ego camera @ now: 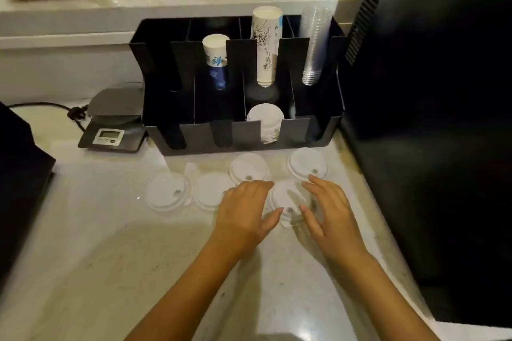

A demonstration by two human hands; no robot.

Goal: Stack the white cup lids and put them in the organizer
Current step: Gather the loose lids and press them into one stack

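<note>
Several white cup lids lie flat on the pale counter in front of a black slotted organizer (310, 130). One lid (288, 196) sits between my hands. My left hand (243, 213) is on its left side and my right hand (329, 210) on its right, fingers spread and curved around its rim, touching or nearly touching it. Other lids lie at the far left (166, 191), left of centre (210, 188), behind my left hand (249, 166) and at the back right (306, 163). A stack of white lids (266, 122) stands in the organizer's front slot, right of centre.
The organizer's back slots hold a blue-printed paper cup stack (216, 61), a tall white printed cup stack (266, 44) and clear plastic cups (314, 44). A digital scale (113, 119) with a cable sits at the left. A large black machine (429, 91) walls the right side.
</note>
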